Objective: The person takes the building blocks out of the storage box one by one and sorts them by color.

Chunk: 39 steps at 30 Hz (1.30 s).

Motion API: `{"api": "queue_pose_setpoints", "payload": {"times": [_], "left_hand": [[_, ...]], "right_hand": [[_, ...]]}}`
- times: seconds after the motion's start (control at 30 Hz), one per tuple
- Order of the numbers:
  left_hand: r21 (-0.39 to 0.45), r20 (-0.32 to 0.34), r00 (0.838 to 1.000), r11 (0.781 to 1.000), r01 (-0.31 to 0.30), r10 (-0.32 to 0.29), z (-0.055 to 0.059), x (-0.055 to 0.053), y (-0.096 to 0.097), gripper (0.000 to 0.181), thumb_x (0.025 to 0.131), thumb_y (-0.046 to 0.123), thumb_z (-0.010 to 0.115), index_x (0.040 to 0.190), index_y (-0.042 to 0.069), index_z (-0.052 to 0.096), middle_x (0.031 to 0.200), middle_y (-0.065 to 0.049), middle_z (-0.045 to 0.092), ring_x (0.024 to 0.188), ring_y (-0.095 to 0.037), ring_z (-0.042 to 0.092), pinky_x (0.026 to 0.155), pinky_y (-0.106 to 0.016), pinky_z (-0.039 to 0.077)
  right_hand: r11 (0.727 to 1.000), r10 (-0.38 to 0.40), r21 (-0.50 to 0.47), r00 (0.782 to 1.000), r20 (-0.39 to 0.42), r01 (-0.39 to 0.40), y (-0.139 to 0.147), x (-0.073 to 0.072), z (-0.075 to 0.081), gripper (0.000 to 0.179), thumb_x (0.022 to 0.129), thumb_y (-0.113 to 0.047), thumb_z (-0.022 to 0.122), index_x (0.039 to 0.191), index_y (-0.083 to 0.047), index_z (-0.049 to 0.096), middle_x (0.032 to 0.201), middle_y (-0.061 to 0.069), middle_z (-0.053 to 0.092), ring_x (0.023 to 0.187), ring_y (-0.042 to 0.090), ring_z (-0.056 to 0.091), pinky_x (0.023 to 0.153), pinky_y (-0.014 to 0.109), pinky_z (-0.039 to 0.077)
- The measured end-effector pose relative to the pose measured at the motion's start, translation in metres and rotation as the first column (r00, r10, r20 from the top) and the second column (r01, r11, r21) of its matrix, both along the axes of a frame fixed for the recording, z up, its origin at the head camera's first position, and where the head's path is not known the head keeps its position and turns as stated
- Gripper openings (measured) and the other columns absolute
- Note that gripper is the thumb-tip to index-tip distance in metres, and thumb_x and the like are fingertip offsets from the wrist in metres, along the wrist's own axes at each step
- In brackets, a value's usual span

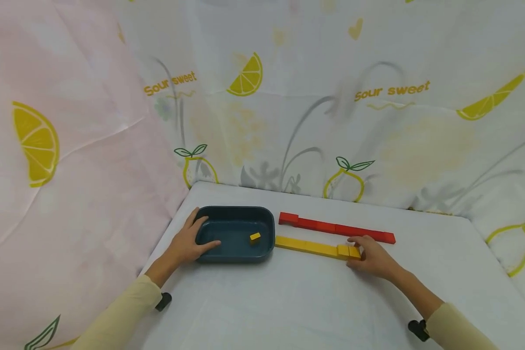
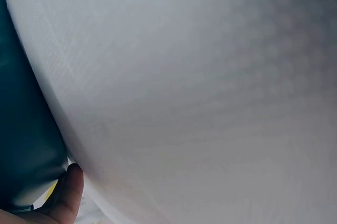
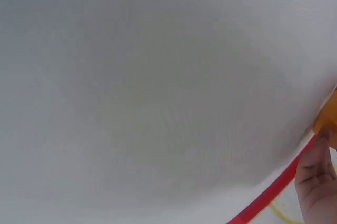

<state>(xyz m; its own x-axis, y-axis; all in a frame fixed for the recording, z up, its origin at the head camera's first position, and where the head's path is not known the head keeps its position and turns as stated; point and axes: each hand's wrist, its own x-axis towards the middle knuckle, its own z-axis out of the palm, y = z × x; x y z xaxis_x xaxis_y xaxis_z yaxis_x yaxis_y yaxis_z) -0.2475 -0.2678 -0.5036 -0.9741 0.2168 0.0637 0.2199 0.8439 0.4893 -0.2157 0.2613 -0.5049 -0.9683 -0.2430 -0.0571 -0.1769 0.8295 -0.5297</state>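
Note:
A dark blue tray (image 1: 234, 258) stands on the white tabletop, with one small yellow block (image 1: 255, 237) inside. My left hand (image 1: 188, 243) holds the tray's left end, thumb reaching over the inside; in the left wrist view a finger (image 2: 69, 195) lies along the tray's outer wall (image 2: 26, 113). A row of yellow blocks (image 1: 308, 246) runs rightward from the tray's right side. At the far right end of that row, my right hand (image 1: 374, 257) pinches a yellow block (image 1: 355, 253) between thumb and fingers. In the right wrist view fingertips touch this block (image 3: 327, 121).
Behind the yellow row lies a roughly parallel row of red blocks (image 1: 328, 227), its left end block (image 1: 288, 218) standing higher. Lemon-printed cloth (image 1: 288, 121) hangs behind the table, and pinkish cloth (image 1: 83, 194) hangs on the left. White cloth (image 1: 297, 301) covers the tabletop.

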Motion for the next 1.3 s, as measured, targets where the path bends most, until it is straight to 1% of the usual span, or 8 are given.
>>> {"api": "queue_pose_setpoints", "payload": {"times": [0.1,0.2,0.3,0.43,0.6,0.7,1.0,1.3], "left_hand": [[-0.002,-0.003,1.000,1.000,0.000,0.000,0.002,0.000,0.000,0.099,0.081,0.066,0.068,0.152,0.006,0.035,0.166,-0.018,0.007,0.143,-0.047,0.031,0.105,-0.066,0.038],[-0.003,-0.013,1.000,1.000,-0.002,0.002,0.006,0.000,-0.002,0.098,0.081,0.066,0.068,0.152,0.007,0.035,0.166,-0.017,0.008,0.142,-0.046,0.033,0.105,-0.066,0.038],[-0.006,-0.016,1.000,1.000,0.005,-0.005,0.008,-0.003,-0.004,0.098,0.081,0.066,0.068,0.152,0.007,0.034,0.166,-0.017,0.007,0.144,-0.045,0.031,0.106,-0.065,0.037],[-0.011,-0.016,1.000,1.000,0.016,-0.016,0.009,-0.007,-0.004,0.099,0.081,0.067,0.067,0.153,0.008,0.033,0.166,-0.016,0.006,0.144,-0.044,0.030,0.106,-0.065,0.037],[-0.018,-0.011,1.000,0.999,0.028,-0.028,0.004,-0.007,0.000,0.098,0.083,0.065,0.067,0.153,0.007,0.032,0.166,-0.017,0.007,0.143,-0.045,0.032,0.105,-0.065,0.038],[-0.009,0.006,0.999,0.999,0.034,-0.034,-0.001,-0.005,0.004,0.098,0.083,0.065,0.067,0.154,0.007,0.032,0.166,-0.018,0.006,0.144,-0.046,0.031,0.105,-0.065,0.038],[0.004,-0.020,1.000,1.000,0.025,-0.025,-0.005,-0.002,0.003,0.096,0.082,0.066,0.067,0.153,0.008,0.034,0.166,-0.016,0.008,0.140,-0.045,0.037,0.103,-0.064,0.041],[-0.011,-0.032,0.999,1.000,0.013,-0.013,-0.001,0.002,-0.003,0.094,0.084,0.064,0.066,0.151,0.006,0.036,0.165,-0.019,0.009,0.139,-0.047,0.039,0.102,-0.065,0.040]], "right_hand": [[0.999,-0.025,0.038,0.997,-0.073,0.028,0.001,0.004,0.005,0.067,0.081,-0.039,0.080,0.134,-0.006,0.056,0.121,0.015,0.057,0.088,0.021,0.058,0.069,0.027,0.056],[0.994,-0.053,0.082,0.982,-0.180,0.069,-0.002,0.005,0.011,0.071,0.086,-0.046,0.074,0.141,-0.007,0.051,0.137,0.020,0.049,0.106,0.034,0.059,0.082,0.048,0.058],[0.986,-0.073,0.122,0.959,-0.272,0.109,-0.006,0.004,0.016,0.073,0.090,-0.045,0.068,0.147,-0.007,0.044,0.151,0.026,0.035,0.123,0.045,0.051,0.093,0.066,0.048],[0.973,-0.106,0.168,0.950,-0.295,0.161,-0.016,0.004,0.021,0.074,0.093,-0.044,0.064,0.152,-0.008,0.037,0.160,0.027,0.018,0.134,0.052,0.036,0.101,0.075,0.034],[0.967,-0.111,0.196,0.960,-0.257,0.164,-0.027,0.007,0.016,0.083,0.093,-0.045,0.062,0.158,-0.014,0.020,0.164,0.024,-0.001,0.140,0.054,0.020,0.109,0.076,0.018],[0.967,-0.088,0.206,0.958,-0.273,0.148,-0.034,0.008,0.012,0.088,0.093,-0.045,0.063,0.160,-0.015,0.014,0.164,0.024,-0.003,0.142,0.052,0.017,0.111,0.074,0.014],[0.966,-0.012,0.246,0.960,-0.279,0.084,-0.071,-0.006,0.025,0.085,0.093,-0.050,0.060,0.160,-0.020,0.017,0.165,0.021,-0.005,0.147,0.048,0.010,0.116,0.070,0.002],[0.969,0.065,0.248,0.949,-0.309,0.015,-0.122,-0.014,0.031,0.085,0.091,-0.056,0.059,0.159,-0.020,0.021,0.166,0.019,-0.004,0.148,0.042,0.013,0.117,0.068,0.009]]}}
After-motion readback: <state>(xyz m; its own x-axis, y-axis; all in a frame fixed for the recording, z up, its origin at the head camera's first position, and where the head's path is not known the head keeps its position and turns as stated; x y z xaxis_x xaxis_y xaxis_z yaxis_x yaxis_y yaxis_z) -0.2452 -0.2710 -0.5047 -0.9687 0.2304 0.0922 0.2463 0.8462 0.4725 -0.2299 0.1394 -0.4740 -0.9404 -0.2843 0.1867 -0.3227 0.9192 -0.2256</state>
